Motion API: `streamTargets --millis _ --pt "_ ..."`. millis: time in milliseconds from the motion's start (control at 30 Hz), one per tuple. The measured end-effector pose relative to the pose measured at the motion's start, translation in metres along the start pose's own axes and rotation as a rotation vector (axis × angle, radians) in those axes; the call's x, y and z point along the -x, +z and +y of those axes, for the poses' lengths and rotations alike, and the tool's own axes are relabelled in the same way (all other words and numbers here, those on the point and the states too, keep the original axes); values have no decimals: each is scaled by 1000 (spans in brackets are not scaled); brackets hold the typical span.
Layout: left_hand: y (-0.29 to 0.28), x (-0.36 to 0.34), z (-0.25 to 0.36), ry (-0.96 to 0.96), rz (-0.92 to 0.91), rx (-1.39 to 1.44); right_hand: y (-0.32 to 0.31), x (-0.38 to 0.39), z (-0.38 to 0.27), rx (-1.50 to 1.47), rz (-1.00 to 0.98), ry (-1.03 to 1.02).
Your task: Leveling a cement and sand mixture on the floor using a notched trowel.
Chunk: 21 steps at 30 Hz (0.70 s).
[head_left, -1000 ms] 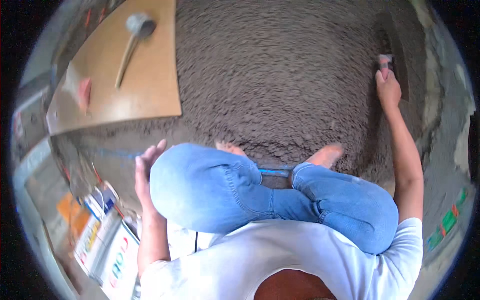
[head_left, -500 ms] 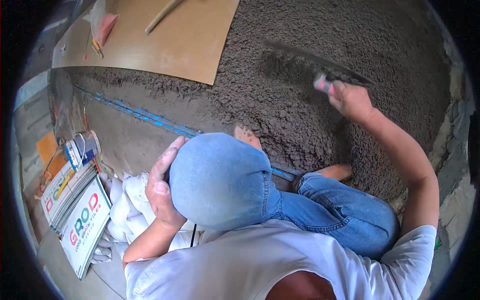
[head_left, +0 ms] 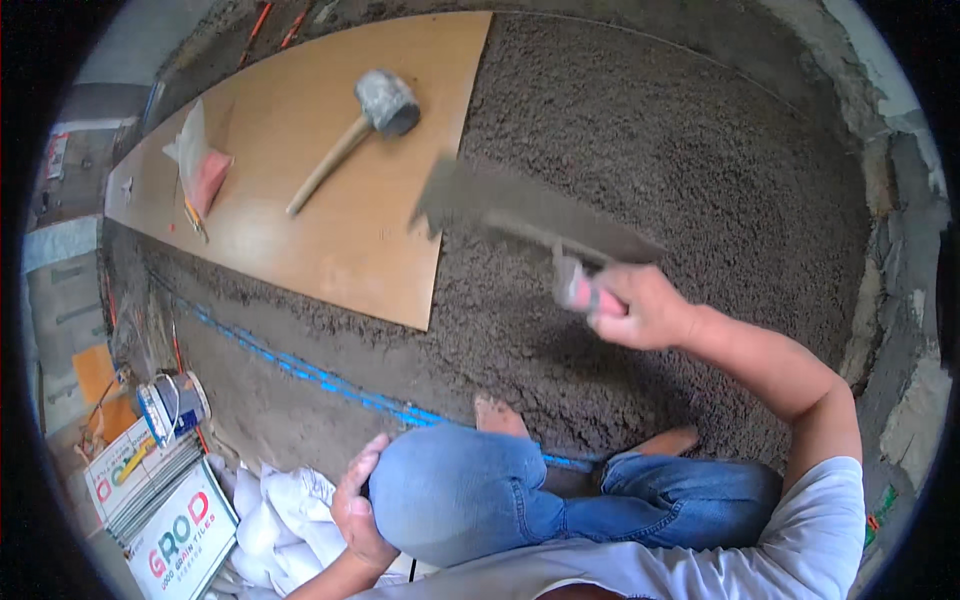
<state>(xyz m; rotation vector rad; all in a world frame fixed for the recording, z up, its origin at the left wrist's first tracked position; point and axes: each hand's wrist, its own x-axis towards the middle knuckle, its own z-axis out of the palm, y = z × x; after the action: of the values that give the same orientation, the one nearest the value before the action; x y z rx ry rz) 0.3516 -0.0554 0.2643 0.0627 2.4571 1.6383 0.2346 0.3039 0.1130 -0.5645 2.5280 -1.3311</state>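
My right hand [head_left: 645,305] is closed round the pink and grey handle of a plastering trowel [head_left: 540,215]. The long metal blade is tilted above the rough grey mortar bed [head_left: 660,130], its left end reaching over the edge of a tan tile [head_left: 290,240]. Some motion blur softens the blade. My left hand [head_left: 362,505] rests against the side of my bent left knee, fingers lying along the jeans, holding nothing that shows. On the tile lie a rubber mallet [head_left: 387,103] with a wooden handle and a clear bag with something pink [head_left: 207,175].
Blue pipes [head_left: 330,380] run along the floor before my bare feet. White sacks [head_left: 285,515], stacked tile boxes [head_left: 180,535] and a bucket [head_left: 175,405] stand at the lower left. A rough wall edge [head_left: 880,230] bounds the mortar at right.
The view has tilted up, showing the whole mallet and more mortar. My right hand has brought the trowel leftward, its blade now over the tile's edge. My left hand stays at the knee.
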Motion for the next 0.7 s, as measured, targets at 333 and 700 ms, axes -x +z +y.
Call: streamTargets --millis 333,700 --pt "-18 11 43 -185 43 174 -46 -182 39 -1273 384 622" --pt "-51 83 101 -748 -70 -39 54 -219 96 -2268 91 464"
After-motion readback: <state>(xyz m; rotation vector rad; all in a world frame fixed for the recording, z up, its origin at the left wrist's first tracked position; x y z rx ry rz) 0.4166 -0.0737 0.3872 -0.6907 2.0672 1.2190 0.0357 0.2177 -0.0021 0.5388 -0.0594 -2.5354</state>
